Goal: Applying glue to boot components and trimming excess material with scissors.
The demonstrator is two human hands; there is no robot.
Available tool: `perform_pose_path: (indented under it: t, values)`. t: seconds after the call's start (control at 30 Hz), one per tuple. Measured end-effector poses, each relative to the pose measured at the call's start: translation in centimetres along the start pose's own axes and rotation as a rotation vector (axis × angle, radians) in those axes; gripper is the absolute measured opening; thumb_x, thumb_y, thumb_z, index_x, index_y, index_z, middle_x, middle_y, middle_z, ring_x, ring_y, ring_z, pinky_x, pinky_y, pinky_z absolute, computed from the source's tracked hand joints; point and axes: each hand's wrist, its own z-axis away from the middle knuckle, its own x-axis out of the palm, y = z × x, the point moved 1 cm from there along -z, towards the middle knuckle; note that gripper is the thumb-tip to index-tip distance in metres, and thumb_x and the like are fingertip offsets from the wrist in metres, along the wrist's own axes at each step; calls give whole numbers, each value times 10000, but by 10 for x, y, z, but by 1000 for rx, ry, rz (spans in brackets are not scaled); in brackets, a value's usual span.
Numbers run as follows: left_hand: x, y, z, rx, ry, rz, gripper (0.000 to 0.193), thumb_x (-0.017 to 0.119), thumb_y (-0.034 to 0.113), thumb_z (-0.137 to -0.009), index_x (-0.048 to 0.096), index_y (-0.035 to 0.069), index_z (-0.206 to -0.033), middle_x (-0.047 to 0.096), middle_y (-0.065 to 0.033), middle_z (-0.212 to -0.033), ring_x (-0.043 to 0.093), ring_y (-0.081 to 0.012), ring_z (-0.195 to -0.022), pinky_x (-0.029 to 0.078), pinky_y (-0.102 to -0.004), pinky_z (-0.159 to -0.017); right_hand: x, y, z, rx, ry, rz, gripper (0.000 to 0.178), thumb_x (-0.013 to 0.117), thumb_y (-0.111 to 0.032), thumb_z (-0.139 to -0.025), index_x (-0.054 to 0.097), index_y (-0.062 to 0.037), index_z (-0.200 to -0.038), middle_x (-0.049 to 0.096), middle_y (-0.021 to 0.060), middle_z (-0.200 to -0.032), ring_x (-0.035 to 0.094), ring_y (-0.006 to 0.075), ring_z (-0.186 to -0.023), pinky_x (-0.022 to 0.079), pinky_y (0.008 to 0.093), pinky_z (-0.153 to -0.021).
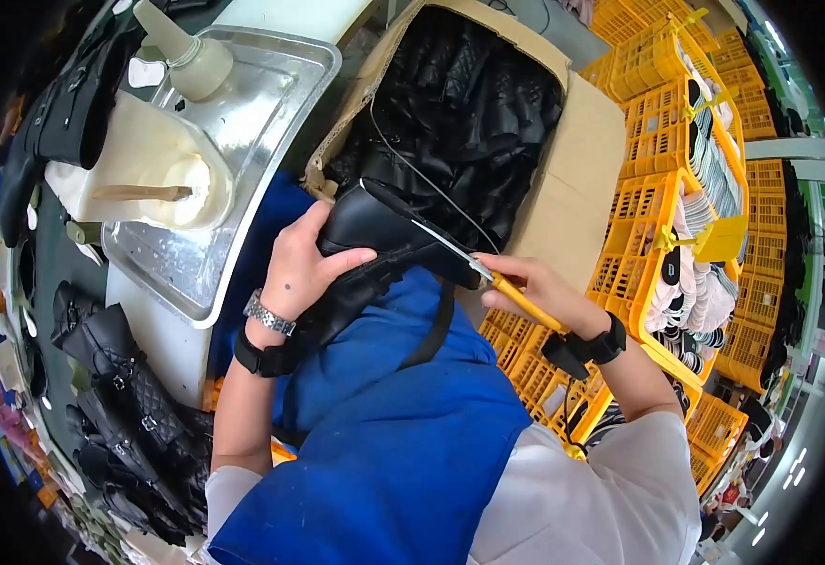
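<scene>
A tan cardboard box (pixel 577 179) holds quilted black boots (pixel 460 85). Beside it, above the blue cloth apron (pixel 403 377), the left hand (pixel 301 259) grips a smooth, rounded leathery boot (pixel 363 226); the right hand (pixel 540 292) clasps a slender yellow-handled tool (pixel 525 299), metal-shafted.

We note yellow crates (pixel 655 127) stacked at right. Left, we log a metal tray (pixel 276 94) bearing a pale bottle (pixel 201 71).

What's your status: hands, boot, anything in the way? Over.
Left hand gripping boot. Right hand holding tool at sole. Open box just beyond; nothing seen blocking.
</scene>
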Motion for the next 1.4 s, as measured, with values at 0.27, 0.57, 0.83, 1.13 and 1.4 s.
perform_pose_path:
  t: [0.27,0.57,0.83,1.13,1.4]
  values:
    - [1,-1,1,-6,2,12,452,778,270,-662,515,-4,-908,582,-131,-745,575,-236,-664,461,-298,-635,-2,-9,1,51,-115,-126,531,616,-160,-858,394,-65,-1331,455,-21,-873,423,77,-797,383,201,-735]
    - [1,-2,1,7,14,2,510,779,331,-647,529,-5,-938,598,-178,-753,603,-331,-701,481,-334,-629,-1,-3,2,112,-44,-99,496,668,-138,-816,471,-39,-1260,513,-21,-883,464,60,-806,410,214,-727]
    - [3,-4,-1,-23,14,9,490,771,305,-666,532,-10,-956,613,-183,-783,611,-334,-729,489,-338,-649,-39,6,1,269,177,-180,410,607,-210,-867,508,-42,-1228,506,-35,-795,460,28,-711,397,182,-629]
    - [22,-48,-16,-192,193,-319,450,665,187,-757,490,24,-1138,582,-206,-1026,555,-384,-954,465,-427,-795,-82,64,-29,276,516,846,338,573,-198,-830,514,-145,-1158,608,129,-870,605,290,-794,469,381,-689]
    - [26,9,6,76,116,-678,440,664,178,-725,531,72,-1131,567,-124,-1074,511,-293,-1040,339,-468,-945,-42,112,-86,68,337,1188,299,614,-237,-786,510,-126,-1044,591,142,-867,596,322,-808,480,390,-664]
